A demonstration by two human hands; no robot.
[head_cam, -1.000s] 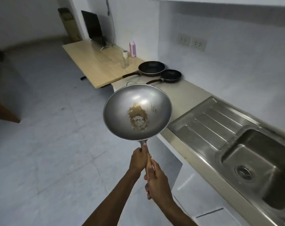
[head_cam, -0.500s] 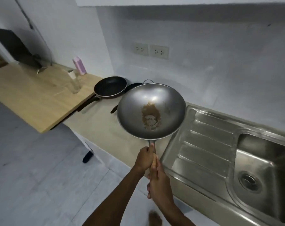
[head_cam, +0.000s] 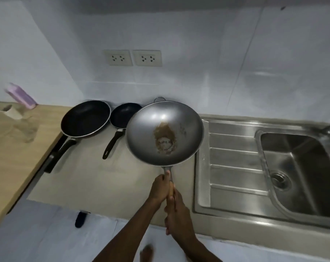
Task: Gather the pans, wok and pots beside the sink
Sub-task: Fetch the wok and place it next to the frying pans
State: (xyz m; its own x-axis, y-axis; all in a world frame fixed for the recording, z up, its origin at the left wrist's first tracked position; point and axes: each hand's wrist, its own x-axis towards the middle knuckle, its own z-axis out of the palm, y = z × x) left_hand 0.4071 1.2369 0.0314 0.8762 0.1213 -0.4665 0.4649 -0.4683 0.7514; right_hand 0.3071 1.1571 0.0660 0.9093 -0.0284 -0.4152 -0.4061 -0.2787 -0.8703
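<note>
I hold a grey metal wok (head_cam: 165,132) with a brown stain in its bottom over the beige counter (head_cam: 96,178), just left of the sink's draining board. My left hand (head_cam: 160,187) grips the upper part of its wooden handle, and my right hand (head_cam: 176,210) grips the handle below it. A large black frying pan (head_cam: 85,118) and a small black frying pan (head_cam: 124,114) lie on the counter against the wall, left of the wok, handles pointing toward me. The wok's rim covers part of the small pan.
A steel sink (head_cam: 300,167) with a ribbed draining board (head_cam: 234,163) fills the right side. A wooden table (head_cam: 13,148) adjoins the counter on the left, with a pink bottle (head_cam: 21,96) and a glass (head_cam: 20,121). Two wall sockets (head_cam: 133,58) sit above.
I have turned to face the counter. The wok has come in over the counter beside the draining board, close to the two frying pans. Both hands keep their grip.
</note>
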